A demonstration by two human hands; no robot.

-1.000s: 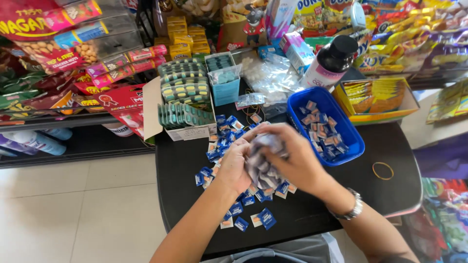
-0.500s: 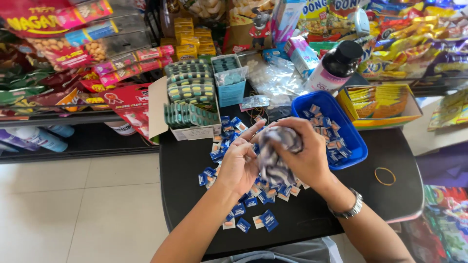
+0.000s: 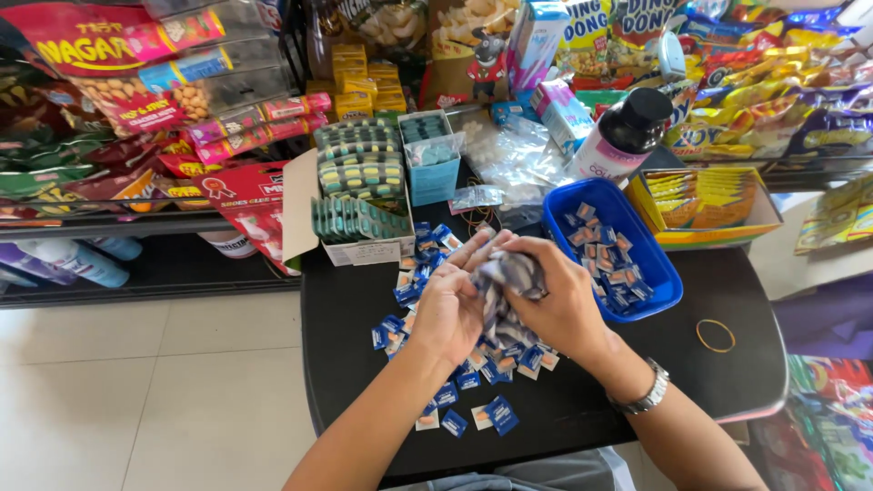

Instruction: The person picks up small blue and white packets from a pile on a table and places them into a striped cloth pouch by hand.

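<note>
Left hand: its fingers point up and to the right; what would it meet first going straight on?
The left hand already touches the crumpled clear bag; beyond it, probably the blue tray, though depth is unclear.

Small blue-white sachets (image 3: 473, 377) scattered on black worktop (image 3: 564, 409); more in blue tray (image 3: 668, 291), right. White carton w/ green blister packs (image 3: 359, 223) behind-left. Yellow display box (image 3: 714, 205) far right.

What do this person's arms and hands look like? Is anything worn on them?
Both forearms are bare, with no sleeves showing and no gloves. The left hand carries no ring or band that can be seen. Just behind the right hand, a silver metal wristwatch with a linked bracelet circles the wrist. No rings are visible on its fingers either.
</note>
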